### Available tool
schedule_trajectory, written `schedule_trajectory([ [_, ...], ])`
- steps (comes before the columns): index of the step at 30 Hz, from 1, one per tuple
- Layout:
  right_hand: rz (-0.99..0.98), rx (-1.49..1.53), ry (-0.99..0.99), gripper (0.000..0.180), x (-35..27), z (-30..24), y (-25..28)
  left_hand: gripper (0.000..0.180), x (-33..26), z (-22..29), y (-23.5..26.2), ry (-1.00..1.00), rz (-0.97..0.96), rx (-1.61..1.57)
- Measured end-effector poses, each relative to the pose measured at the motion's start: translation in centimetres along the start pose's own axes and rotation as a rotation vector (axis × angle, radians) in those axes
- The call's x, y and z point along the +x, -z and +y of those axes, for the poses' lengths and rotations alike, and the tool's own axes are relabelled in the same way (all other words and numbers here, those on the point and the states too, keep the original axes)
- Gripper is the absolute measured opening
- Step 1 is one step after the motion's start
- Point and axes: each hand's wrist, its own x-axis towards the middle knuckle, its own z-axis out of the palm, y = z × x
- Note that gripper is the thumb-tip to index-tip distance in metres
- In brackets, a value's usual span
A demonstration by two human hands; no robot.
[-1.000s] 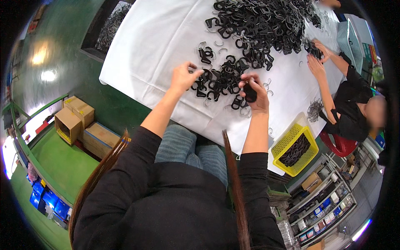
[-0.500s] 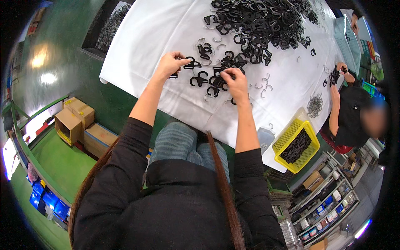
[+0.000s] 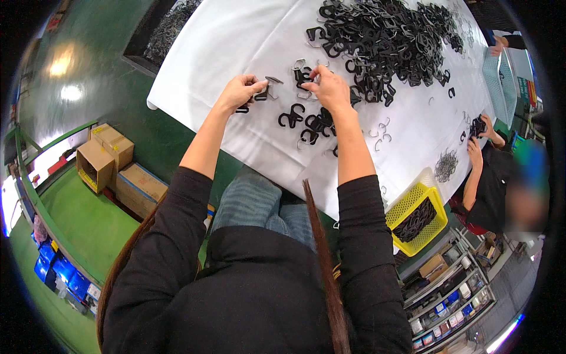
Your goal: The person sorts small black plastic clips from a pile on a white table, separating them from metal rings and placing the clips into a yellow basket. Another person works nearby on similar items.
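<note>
Right hand (image 3: 331, 89) has moved from the small pile (image 3: 318, 121) to clips (image 3: 300, 76) at the pile's 12 o'clock; whether it grips, I cannot tell. Left hand (image 3: 240, 92), apart at its 9 o'clock, is clamped on a clip (image 3: 260, 95). Table (image 3: 221, 68) clips heap (image 3: 389, 44) at its 2 o'clock.

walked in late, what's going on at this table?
A person is handling black hooks at a white-covered table. The left hand appears to hold some; the right hand is at a small cluster, grip unclear. A big pile lies beyond. To the right, a yellow basket holds black pieces, and a co-worker has both hands at a black clump, near a heap of wire.
</note>
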Motion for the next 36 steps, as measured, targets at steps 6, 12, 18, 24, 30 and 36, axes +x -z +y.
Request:
schedule_trajectory([
  [6, 0.008, -0.138, -0.008, 0.034, 0.8, -1.9, -0.7, 0.033, -0.4, 0.1, 0.5, 0.072, -0.009, -0.294],
  [12, -0.094, 0.235, -0.143, 0.031, -1.0, 0.3, 0.1, 0.035, 0.8, 1.3, 0.3, -0.071, 0.152, -0.144],
  [18, -0.062, 0.639, -0.161, 0.031, -7.6, 4.2, 0.7, 0.038, 2.9, 2.7, -0.8, -0.198, 0.298, 0.234],
  [24, -0.033, 0.897, -0.452, 0.024, -16.8, 7.9, 0.3, 0.059, 4.1, 1.9, -1.7, -0.277, 0.326, 0.545],
  [30, 0.103, 1.02, -0.617, 0.023, -24.9, 10.0, -0.2, 0.036, 3.2, 3.1, -1.1, -0.167, 0.27, 0.602],
  [36, 0.552, 1.22, -0.829, 0.023, -35.5, 14.6, 1.0, 0.031, -2.0, 5.5, -12.6, -0.4, -0.115, 0.593],
])
